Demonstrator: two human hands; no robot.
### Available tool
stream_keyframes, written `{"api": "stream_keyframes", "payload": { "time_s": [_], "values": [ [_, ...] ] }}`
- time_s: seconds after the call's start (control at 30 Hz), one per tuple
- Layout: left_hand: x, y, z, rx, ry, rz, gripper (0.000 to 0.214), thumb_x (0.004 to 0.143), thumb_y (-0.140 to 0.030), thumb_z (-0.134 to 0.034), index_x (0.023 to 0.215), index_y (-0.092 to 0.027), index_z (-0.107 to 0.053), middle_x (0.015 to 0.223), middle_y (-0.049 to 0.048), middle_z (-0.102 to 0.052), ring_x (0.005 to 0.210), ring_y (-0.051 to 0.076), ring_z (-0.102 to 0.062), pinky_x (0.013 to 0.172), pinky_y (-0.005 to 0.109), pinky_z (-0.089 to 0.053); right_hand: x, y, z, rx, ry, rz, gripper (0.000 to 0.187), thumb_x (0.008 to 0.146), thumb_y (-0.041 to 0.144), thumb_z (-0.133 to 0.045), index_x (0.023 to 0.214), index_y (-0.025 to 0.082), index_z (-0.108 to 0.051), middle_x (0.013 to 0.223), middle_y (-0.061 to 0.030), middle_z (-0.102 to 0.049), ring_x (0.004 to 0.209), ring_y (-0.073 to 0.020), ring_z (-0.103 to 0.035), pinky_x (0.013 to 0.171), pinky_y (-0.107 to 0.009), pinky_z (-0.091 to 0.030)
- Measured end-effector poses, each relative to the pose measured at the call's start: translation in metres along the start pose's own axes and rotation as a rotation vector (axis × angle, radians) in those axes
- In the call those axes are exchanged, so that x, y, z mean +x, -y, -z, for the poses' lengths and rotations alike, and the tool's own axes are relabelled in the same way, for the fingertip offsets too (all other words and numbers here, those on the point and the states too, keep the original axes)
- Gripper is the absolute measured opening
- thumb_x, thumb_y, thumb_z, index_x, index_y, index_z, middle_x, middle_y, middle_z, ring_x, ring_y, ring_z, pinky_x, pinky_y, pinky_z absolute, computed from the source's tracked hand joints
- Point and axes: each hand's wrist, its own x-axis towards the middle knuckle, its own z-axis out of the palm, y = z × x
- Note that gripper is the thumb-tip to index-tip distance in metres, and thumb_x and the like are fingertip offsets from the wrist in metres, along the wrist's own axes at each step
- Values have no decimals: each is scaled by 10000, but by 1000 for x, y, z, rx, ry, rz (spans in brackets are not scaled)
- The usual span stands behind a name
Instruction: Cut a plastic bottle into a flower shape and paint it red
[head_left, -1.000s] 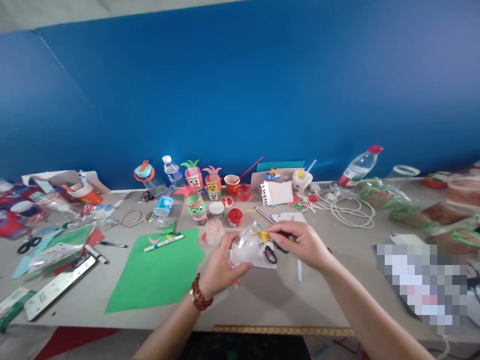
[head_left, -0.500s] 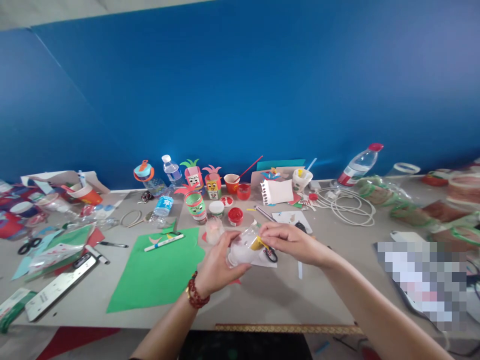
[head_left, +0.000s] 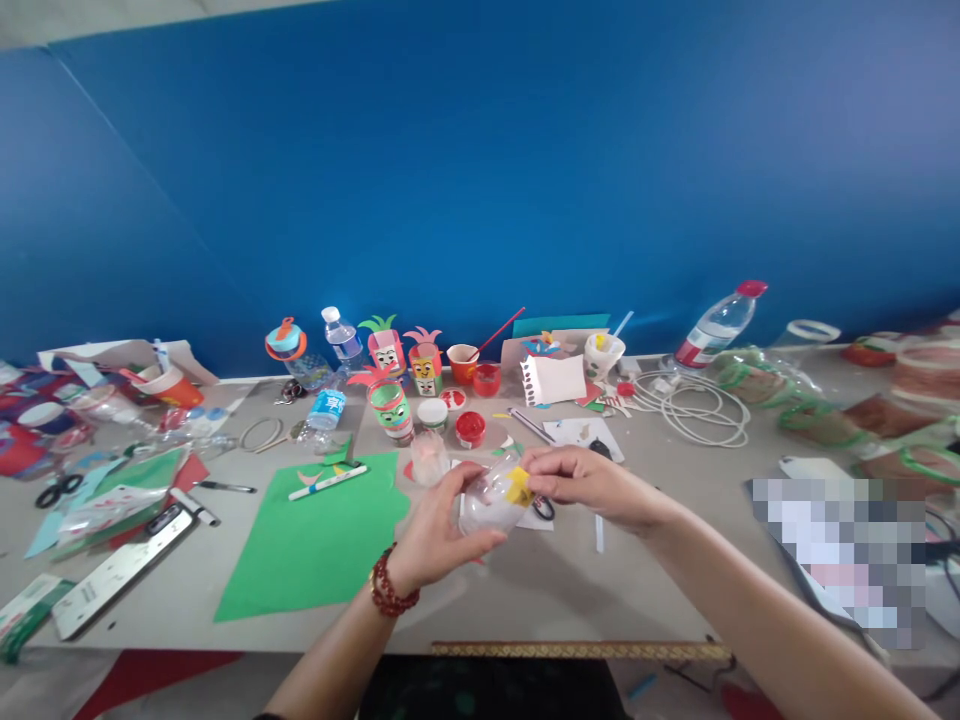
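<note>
My left hand (head_left: pixel 442 535) is wrapped around a clear plastic cup (head_left: pixel 487 510), which lies tilted with one end toward my right hand. Between the fingertips of my right hand (head_left: pixel 585 485) is a small yellow paper piece (head_left: pixel 517 487), held against that end of the cup. Whether the paper sits inside or outside the wall I cannot tell. Under my right hand, black-handled scissors (head_left: pixel 543 508) show in part, on a white sheet. A green paper sheet (head_left: pixel 307 550) lies left of my left hand, with a white marker (head_left: pixel 328 483) across its top.
Behind my hands stand decorated face cups (head_left: pixel 389 410), an open red paint jar (head_left: pixel 470 429) and a paper cup (head_left: pixel 463 366) with a red stick. A coiled white cable (head_left: pixel 701 410) and a red-capped bottle (head_left: pixel 716 330) are at the right. A long white box (head_left: pixel 124 575) lies left.
The yellow paper has turned and now shows a broader, flatter face at the end of the cup. Both hands stay nearly in place, still holding the cup and paper.
</note>
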Motion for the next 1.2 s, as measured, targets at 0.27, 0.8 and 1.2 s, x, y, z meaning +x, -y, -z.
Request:
{"api": "stream_keyframes", "payload": {
  "time_s": [0.27,0.8,1.2],
  "values": [
    [0,-1,0,-2,-4,-10,670,762,-375,-793,1334,-199,-492,1333,129,-607,1214,292,-591,1046,451,-474,-5,-14,-8,240,-148,-99,379,815,493,-741,655,153,-695,780,2,-493,576,-73,-373,479,-238,-246],
    [1,-7,2,78,-6,-36,624,775,-384,-770,1314,-198,-517,1336,121,-609,1208,285,-586,1040,448,-468,0,-10,-5,329,-165,-251,423,732,553,-784,695,139,-705,665,19,-489,525,-57,-357,478,-242,-222],
    [1,-7,2,63,-18,-13,637,780,-379,-769,1336,-192,-521,1295,114,-631,1129,258,-627,1021,420,-480,-1,-10,-1,273,-137,-235,450,761,574,-762,700,130,-716,716,3,-533,529,-52,-411,484,-241,-256]
  ]
}}
